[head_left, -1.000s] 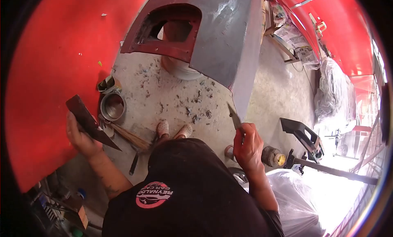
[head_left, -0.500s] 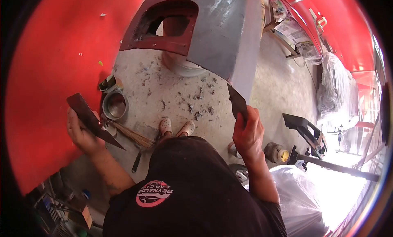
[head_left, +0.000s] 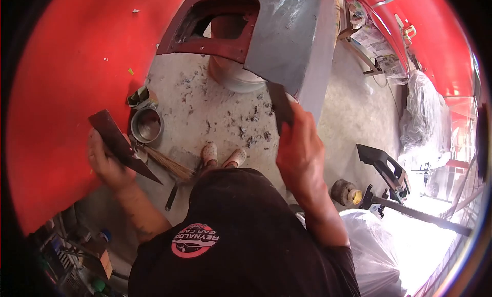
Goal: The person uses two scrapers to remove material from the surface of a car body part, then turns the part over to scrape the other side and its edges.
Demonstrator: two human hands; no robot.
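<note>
While the right hand (head_left: 302, 156) grips a dark, flat blade (head_left: 280, 105) by its near end, the left hand (head_left: 108, 161) grasps a broader dark plate (head_left: 115, 140) from beneath, thumb side hidden behind it. The grey panel (head_left: 284, 46) is right ahead of the person — matt and slate-coloured, with a chalky pale smear near its far end and a lighter face along its right side. Its left part is maroon, cut by a rounded recess (head_left: 236, 48) with an irregular hole. The blade overlaps the panel's lower edge in view; whether the two touch, I cannot tell. The plate is well off to the panel's lower left, long and tapering to a point on its near side.

Below the panel, a round pale stand (head_left: 233, 79) sits on grey concrete floor (head_left: 195, 112), and dark crumbs (head_left: 251, 141) lie scattered nearer the person's pale shoes (head_left: 209, 152). Left of the panel rises a big glossy red sheet (head_left: 72, 92), with a metal pot (head_left: 148, 133) and a straw broom (head_left: 166, 162) close to it. Right of the panel are newspaper (head_left: 376, 46), crumpled clear plastic (head_left: 423, 112) and — lower down — a black angular part (head_left: 382, 164) beside a small canister (head_left: 343, 192).
</note>
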